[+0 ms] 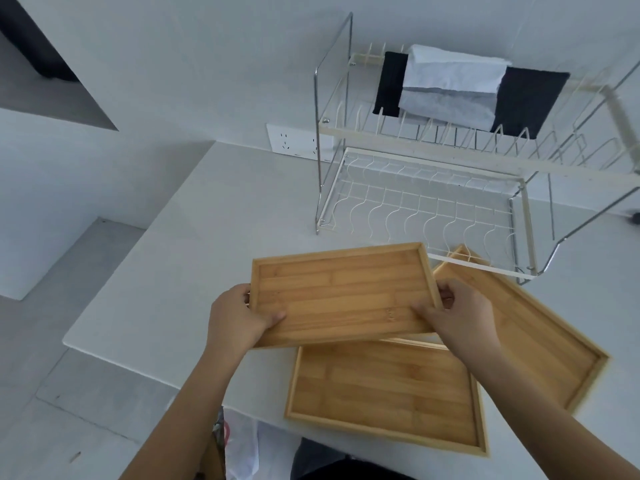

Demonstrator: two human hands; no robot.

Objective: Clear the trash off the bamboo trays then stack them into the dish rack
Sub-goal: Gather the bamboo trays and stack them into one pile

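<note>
I hold an empty bamboo tray point(341, 292) above the white counter, tilted slightly. My left hand point(239, 315) grips its left edge and my right hand point(453, 311) grips its right edge. A second empty bamboo tray point(384, 393) lies flat on the counter below it, near the front edge. A third bamboo tray point(540, 334) lies at the right, its far corner under the rack's front. The two-tier wire dish rack point(429, 209) stands just beyond the trays, its lower shelf bare.
Black and white cloths point(450, 88) hang over the rack's upper tier. A wall socket point(294, 143) sits left of the rack. A white plastic bag point(242, 445) hangs below the counter's front edge point(145, 370). Grey floor lies at the left.
</note>
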